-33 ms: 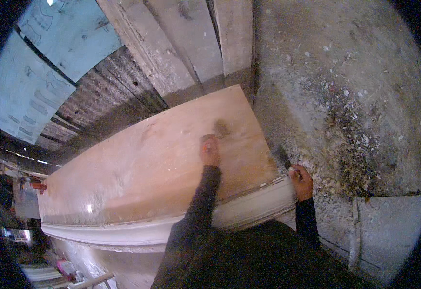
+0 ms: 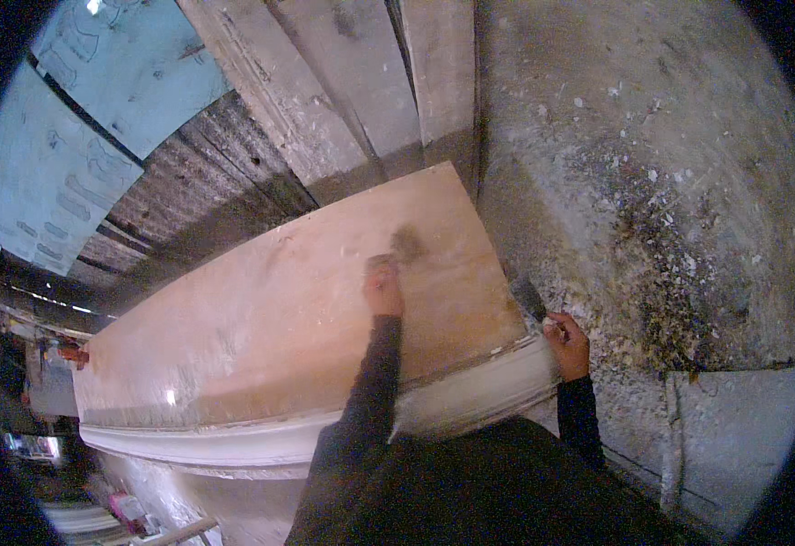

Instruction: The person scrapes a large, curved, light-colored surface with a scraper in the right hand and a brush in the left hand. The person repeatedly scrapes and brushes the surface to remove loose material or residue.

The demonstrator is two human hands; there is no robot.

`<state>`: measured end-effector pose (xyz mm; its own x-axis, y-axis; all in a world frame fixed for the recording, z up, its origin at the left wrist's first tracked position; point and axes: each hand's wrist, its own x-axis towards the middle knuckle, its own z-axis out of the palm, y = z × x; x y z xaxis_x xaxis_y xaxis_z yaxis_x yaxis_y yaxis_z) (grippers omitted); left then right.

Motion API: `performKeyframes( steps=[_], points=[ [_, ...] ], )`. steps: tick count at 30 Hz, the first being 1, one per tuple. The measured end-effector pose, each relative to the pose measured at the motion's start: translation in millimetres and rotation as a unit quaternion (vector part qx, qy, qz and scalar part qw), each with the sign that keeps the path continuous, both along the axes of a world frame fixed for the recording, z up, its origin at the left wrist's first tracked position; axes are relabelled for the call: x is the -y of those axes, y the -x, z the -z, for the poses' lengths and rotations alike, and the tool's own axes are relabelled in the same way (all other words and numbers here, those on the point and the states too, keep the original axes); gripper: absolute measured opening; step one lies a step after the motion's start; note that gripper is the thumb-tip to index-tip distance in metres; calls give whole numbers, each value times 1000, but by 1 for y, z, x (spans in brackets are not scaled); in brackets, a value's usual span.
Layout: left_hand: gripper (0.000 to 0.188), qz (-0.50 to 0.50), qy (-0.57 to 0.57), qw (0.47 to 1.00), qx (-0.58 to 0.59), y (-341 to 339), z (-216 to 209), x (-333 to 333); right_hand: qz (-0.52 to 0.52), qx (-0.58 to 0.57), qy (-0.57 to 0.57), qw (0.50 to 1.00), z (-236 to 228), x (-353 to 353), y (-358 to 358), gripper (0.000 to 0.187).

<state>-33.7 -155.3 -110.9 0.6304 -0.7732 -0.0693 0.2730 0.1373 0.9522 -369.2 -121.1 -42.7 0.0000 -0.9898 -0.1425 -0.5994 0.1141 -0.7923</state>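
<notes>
Right fingers (image 2: 565, 320) around dark tool (image 2: 528, 296); left fingers (image 2: 382, 274), grip unclear, above peach panel (image 2: 243, 318); white chips (image 2: 654, 175) alongside

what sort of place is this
Probably a rough workshop: a dark-bladed tool in the right hand, a long wood-coloured board with white edging, and to its right a stained, pale-flecked surface.

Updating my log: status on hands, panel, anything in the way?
Left hand over wooden panel, grip blurred. Right hand holding dark tool near panel's end. Left sleeve hides some white moulding.
</notes>
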Motion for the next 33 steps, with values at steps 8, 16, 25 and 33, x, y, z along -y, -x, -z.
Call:
performKeyframes(
  steps=[8,16,25,33],
  points=[
    [27,142,-115,901,393,56,16,5,-65,17,77,995,6,31,-32,29],
    [19,127,-298,741,588,-170,-37,-123,-112,-59,18,992,-28,33,-39,31],
    [25,93,-352,823,436,-195,-85,-139,-166,54,47,983,1,46,-66,30],
    [13,104,-241,891,370,-92,-2,-109,-217,-116,-80,966,-35,44,-95,28]
  ],
)
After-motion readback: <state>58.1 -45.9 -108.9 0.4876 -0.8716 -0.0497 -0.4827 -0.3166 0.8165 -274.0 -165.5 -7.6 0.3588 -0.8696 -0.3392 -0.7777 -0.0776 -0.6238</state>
